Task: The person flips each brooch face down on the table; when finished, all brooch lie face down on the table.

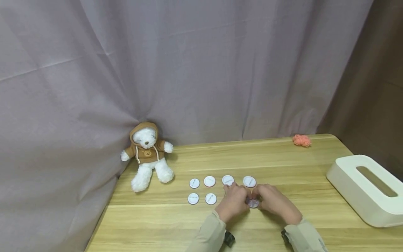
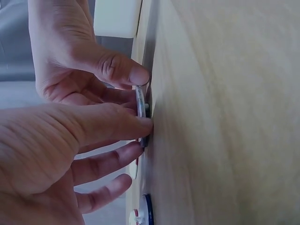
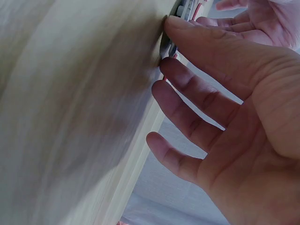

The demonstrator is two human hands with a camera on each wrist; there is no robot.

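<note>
Both hands meet over one round pin-back badge (image 1: 253, 203) low above the wooden table. My left hand (image 1: 234, 200) pinches its left side between thumb and fingers, and my right hand (image 1: 273, 200) pinches the opposite side. In the left wrist view the badge (image 2: 141, 112) is seen edge-on, its pin side toward the wood. The patterned face is partly covered by fingertips in the head view. Behind the hands lies a white-backed badge (image 1: 249, 181), with another badge (image 1: 228, 180) at the left fingertips.
More white-backed badges lie in two rows to the left, such as this badge (image 1: 193, 198). A white teddy bear (image 1: 146, 154) in a brown hoodie sits at the back left. A cream tissue box (image 1: 355, 189) stands right, coral yarn (image 1: 301, 140) at the back edge.
</note>
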